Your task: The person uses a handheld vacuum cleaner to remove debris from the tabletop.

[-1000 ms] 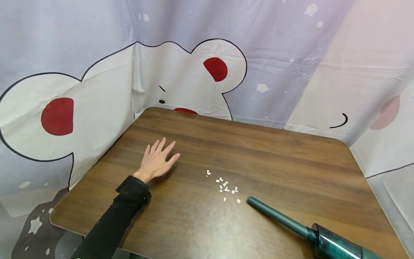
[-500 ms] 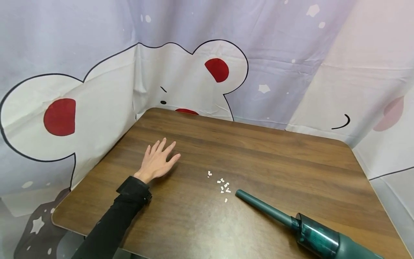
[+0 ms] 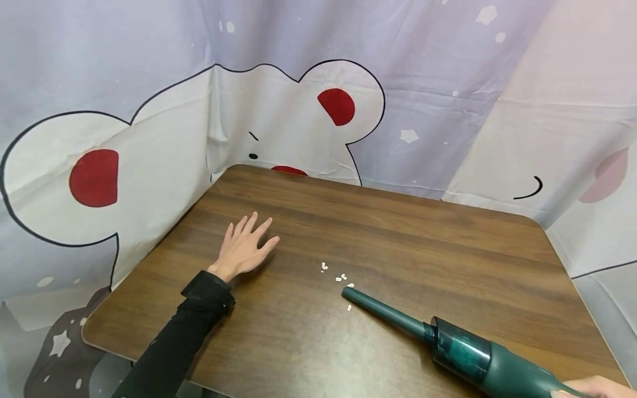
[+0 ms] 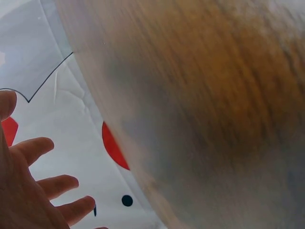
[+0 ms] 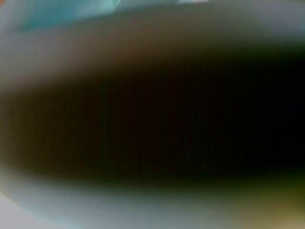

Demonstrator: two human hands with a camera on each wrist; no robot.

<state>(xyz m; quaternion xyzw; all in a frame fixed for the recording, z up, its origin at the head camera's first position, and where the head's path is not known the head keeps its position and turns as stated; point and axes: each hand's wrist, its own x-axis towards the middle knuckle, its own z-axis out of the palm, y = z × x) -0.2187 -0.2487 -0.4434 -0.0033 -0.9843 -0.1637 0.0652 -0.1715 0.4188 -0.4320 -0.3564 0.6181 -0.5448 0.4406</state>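
A green handheld vacuum cleaner with a long nozzle reaches in from the lower right of the head view. My right hand grips its rear end at the frame's edge, mostly cut off. The nozzle tip overlaps a few white paper scraps near the table's middle. Further up-left lies another small cluster of scraps, and one scrap sits just below the nozzle. My left hand rests on the table, fingers spread, holding nothing. The right wrist view is dark and blurred.
The brown wooden table has rounded corners. A printed curtain with cartoon figures hangs along its back and sides. The left wrist view shows the blurred tabletop beside the curtain.
The vacuum cleaner has moved left across the scraps, and the ones along its path are gone from the table. My right hand has come into view. The left hand stays put.
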